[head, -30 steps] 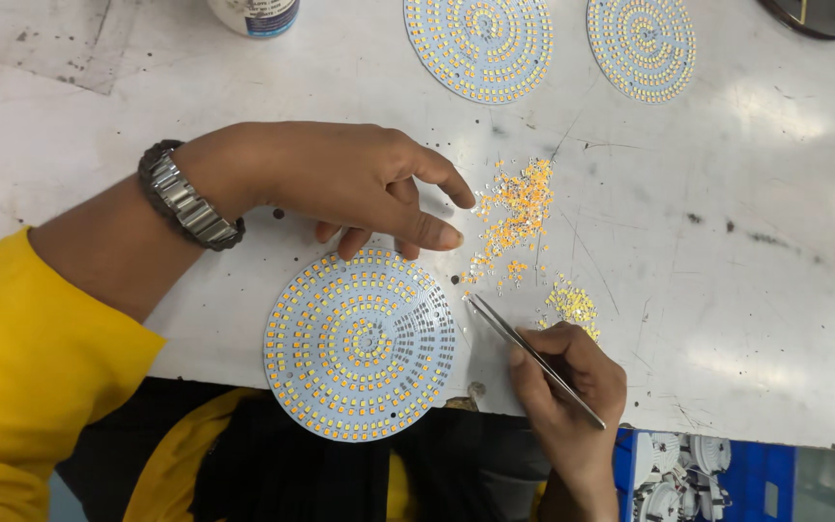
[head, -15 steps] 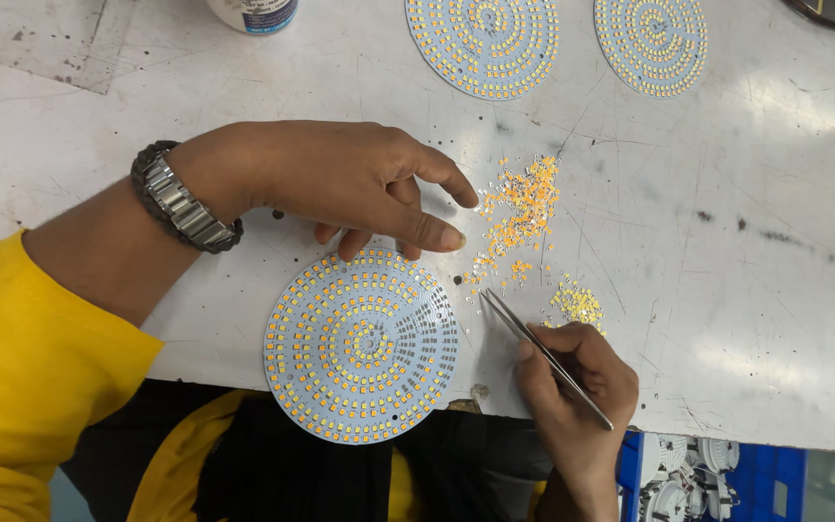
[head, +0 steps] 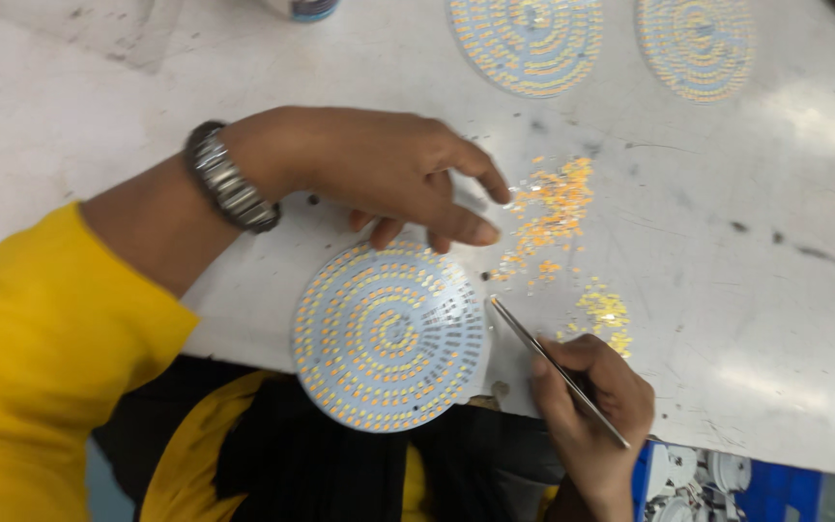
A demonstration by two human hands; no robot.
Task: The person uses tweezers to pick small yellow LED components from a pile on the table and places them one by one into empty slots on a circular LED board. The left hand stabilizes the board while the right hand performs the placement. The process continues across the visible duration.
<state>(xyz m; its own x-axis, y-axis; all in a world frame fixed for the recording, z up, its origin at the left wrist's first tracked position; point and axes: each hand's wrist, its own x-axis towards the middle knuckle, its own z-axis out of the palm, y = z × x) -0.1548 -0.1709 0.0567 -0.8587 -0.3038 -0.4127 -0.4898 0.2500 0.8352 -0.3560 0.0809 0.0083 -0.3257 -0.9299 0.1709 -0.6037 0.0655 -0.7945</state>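
Nearest the camera, thin metal tweezers (head: 558, 367) are pinched in the right hand (head: 596, 401) at the bench's front edge, fingers closed narrow around the shaft, the tip aimed up-left and ending just beside the right rim of the round LED board (head: 388, 333); whether a chip is caught in the tip cannot be told. The board is laid flat on the white bench (head: 775, 319), its lower part hung over the front edge, rings of small yellow-orange chips seen across its face. A blue bin (head: 727, 483) with white parts is seen below the bench edge at lower right. Just above the board the left hand (head: 388, 179) is rested palm down on the bench, fingers bent and loosely curled, nothing seen held in its grip, fingertips near the board's upper rim. A metal wristwatch (head: 229, 188) and a yellow sleeve (head: 41, 358) are worn on that arm. A loose scatter of yellow-orange chips (head: 558, 208) is spread on the bench right of the left hand, with a smaller heap (head: 606, 311) near the right hand. Farther back, two more round LED boards (head: 529, 43) (head: 696, 43) are laid flat near the far edge, well apart from the hands.
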